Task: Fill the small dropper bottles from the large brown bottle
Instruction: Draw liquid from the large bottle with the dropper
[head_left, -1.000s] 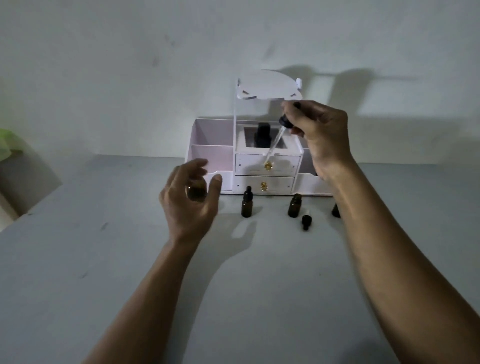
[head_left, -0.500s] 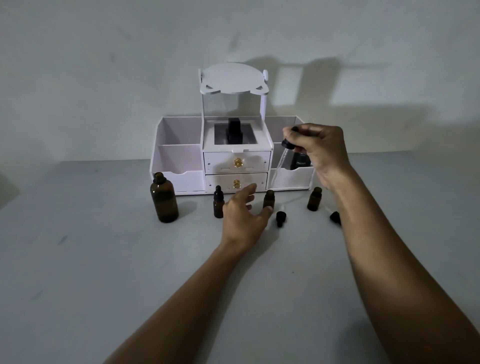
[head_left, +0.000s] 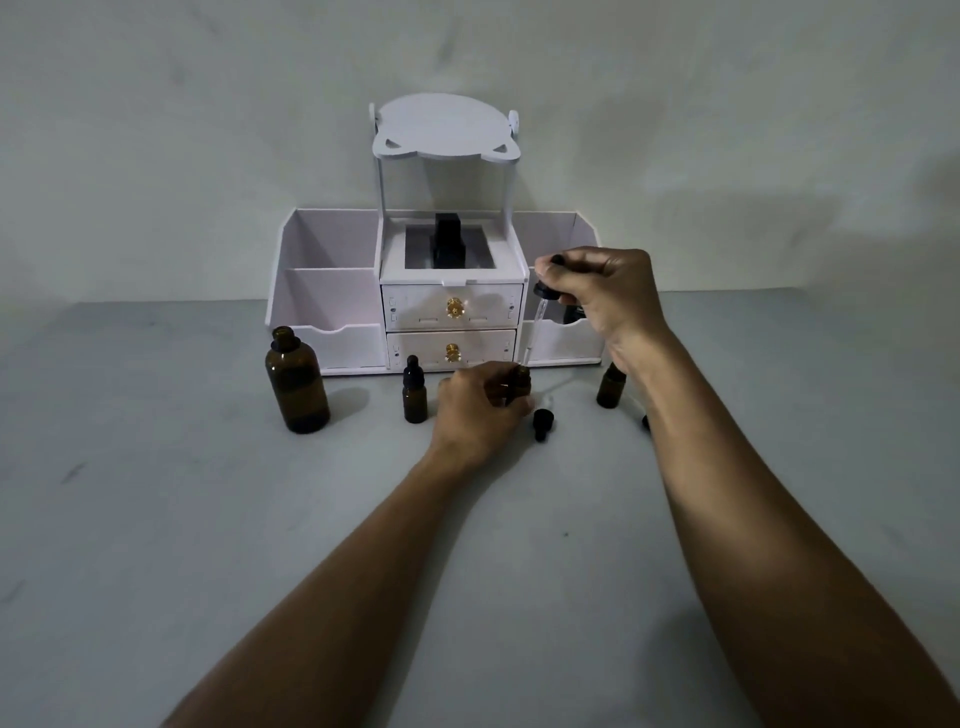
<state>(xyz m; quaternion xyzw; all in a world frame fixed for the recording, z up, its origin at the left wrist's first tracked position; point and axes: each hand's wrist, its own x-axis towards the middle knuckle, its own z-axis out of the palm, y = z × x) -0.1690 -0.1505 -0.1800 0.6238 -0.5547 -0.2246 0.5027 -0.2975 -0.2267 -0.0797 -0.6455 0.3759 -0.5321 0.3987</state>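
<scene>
Pipette (head_left: 536, 325), bulb pinched in right hand (head_left: 608, 293), tip at mouth of small dropper bottle (head_left: 522, 383) gripped by left hand (head_left: 480, 410), in front of white organizer (head_left: 332, 291). Advised: hold bottle upright, centre tip, squeeze slowly.

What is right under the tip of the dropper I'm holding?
An uncapped small brown bottle, gripped by the left hand. The dropper, pinched by the right hand, points at its mouth. Fingers cover the bottle's body, so any liquid inside is unseen.
</scene>
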